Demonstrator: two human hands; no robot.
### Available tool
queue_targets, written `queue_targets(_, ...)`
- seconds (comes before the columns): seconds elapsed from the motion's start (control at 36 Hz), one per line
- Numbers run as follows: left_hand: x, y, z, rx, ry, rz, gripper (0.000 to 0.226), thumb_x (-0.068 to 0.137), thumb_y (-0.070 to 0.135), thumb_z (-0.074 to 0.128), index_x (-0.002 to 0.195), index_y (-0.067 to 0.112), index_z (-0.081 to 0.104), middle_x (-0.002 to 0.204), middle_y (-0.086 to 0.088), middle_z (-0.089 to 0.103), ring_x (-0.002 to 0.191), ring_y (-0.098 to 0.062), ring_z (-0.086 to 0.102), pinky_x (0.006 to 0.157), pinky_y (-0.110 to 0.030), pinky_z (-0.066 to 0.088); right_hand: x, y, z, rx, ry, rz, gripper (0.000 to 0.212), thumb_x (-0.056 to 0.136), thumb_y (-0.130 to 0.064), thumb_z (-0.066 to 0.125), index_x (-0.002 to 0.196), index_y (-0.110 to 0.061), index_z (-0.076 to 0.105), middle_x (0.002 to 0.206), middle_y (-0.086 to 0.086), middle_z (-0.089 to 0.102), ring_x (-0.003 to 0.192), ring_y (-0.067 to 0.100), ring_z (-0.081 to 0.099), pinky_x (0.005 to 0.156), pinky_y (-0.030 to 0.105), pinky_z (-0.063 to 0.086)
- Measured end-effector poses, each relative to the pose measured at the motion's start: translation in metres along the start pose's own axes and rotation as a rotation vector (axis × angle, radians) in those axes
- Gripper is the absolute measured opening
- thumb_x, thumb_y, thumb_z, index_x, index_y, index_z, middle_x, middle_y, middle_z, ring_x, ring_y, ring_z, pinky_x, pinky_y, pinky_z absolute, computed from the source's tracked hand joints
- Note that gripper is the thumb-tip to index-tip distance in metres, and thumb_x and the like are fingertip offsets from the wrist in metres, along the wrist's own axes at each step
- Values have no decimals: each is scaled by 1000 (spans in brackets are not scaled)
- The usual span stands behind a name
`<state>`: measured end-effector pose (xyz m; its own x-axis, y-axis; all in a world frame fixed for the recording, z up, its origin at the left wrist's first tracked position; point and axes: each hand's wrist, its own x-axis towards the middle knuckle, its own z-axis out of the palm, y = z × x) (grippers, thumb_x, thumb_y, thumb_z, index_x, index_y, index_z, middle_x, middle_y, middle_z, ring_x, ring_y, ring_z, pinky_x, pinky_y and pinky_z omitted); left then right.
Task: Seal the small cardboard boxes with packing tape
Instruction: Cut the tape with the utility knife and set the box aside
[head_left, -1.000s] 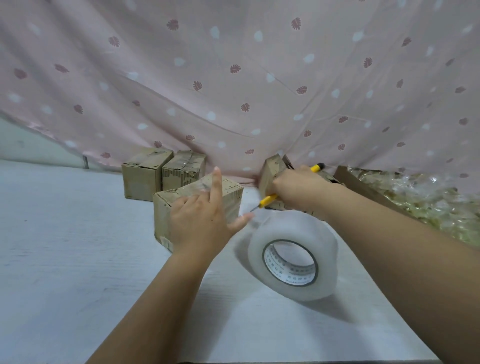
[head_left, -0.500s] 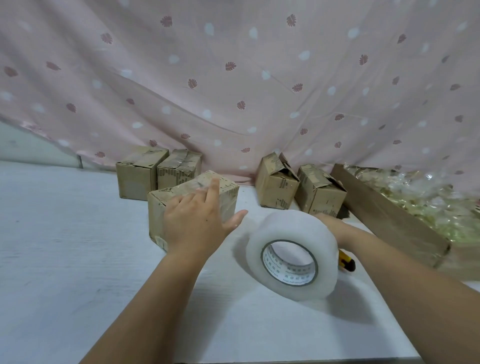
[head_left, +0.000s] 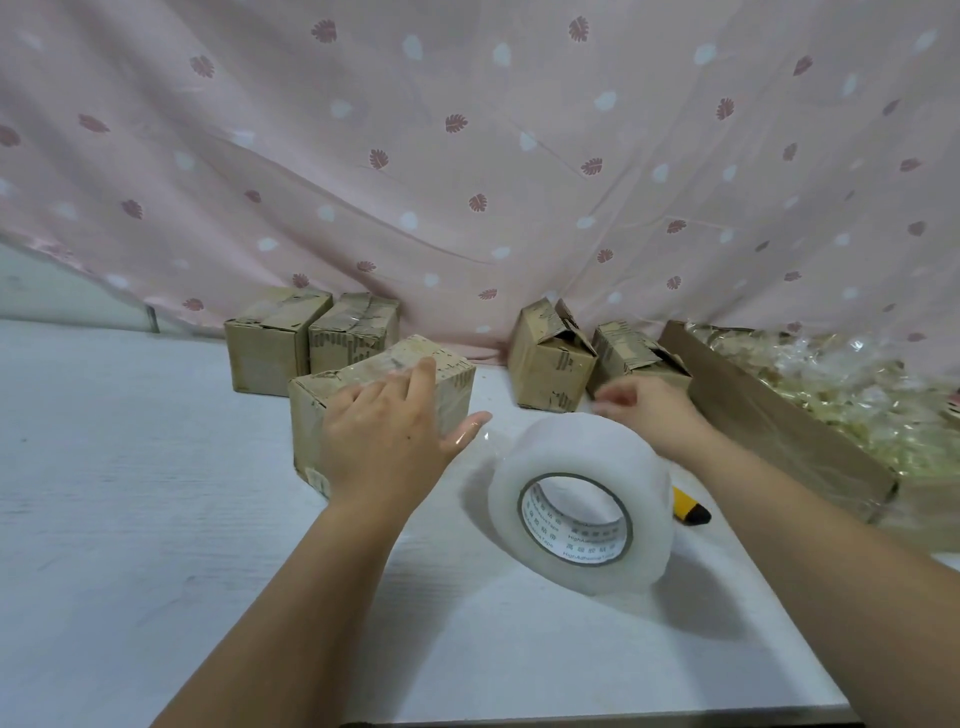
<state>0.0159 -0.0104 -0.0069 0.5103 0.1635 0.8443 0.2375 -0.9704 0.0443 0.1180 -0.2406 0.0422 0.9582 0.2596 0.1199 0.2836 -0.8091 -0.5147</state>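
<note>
Left hand (head_left: 384, 441) presses flat, fingers straight, on the small brown cardboard box (head_left: 311, 421), mid white table (head_left: 156, 519). Right hand (head_left: 649, 415), blurred, grip indeterminate, has released the yellow utility cutter (head_left: 688, 512) behind the translucent white packing-tape roll (head_left: 582, 457). Strip evidently cut; smoothing likely follows.

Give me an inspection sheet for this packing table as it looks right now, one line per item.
Surface: white table, with boxes along its back edge.
Job's things: tape roll standing on edge; near box under the left hand; two closed boxes back left; two open boxes back right, flaps raised.
Clutter: yellow cutter behind the roll; long carton of plastic-wrapped items at right.
Hands: left hand with fingers straight on the near box; right hand above the roll, blurred, grip unclear.
Cables: nothing seen.
Surroundings: pink leaf-print curtain hanging behind.
</note>
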Motion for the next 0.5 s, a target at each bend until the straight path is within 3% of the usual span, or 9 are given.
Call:
queue_targets(0.06,0,0,0,-8,-5,9,81,87,74,16,94,15,70,75,1,72,68,-20,69,63,-29,46,0,-29,-13,172,29,-86,22,97,-27,59,112,-13,67,101,0,68,85,23,62,81,31,50)
queue_targets(0.11,0,0,0,0,7,13,76,86,74,21,83,14,69,70,0,70,65,-20,68,63,-28,45,-6,-63,-25,241,-55,-180,22,98,-32,54,104,-16,67,93,-3,68,79,22,65,78,25,52)
queue_targets(0.25,-1,-1,0,18,30,21,69,82,70,29,79,14,69,70,-1,70,66,-20,68,63,-28,45,-22,-115,-20,46,-390,-272,39,96,-52,49,111,-21,68,102,-8,70,89,12,67,83,27,51)
queue_targets(0.36,-2,-3,2,39,72,30,63,79,65,34,81,14,70,71,-1,70,66,-20,68,63,-28,46,-22,-117,-2,-18,-558,-290,22,96,-24,61,113,-14,69,98,-3,70,84,10,63,91,28,51)
queue_targets(0.5,-3,-4,4,30,88,45,66,81,69,33,84,15,71,74,0,71,68,-19,69,64,-29,45,-16,-108,5,120,-513,-235,5,91,-12,67,95,-12,69,91,4,73,82,15,66,95,36,53)
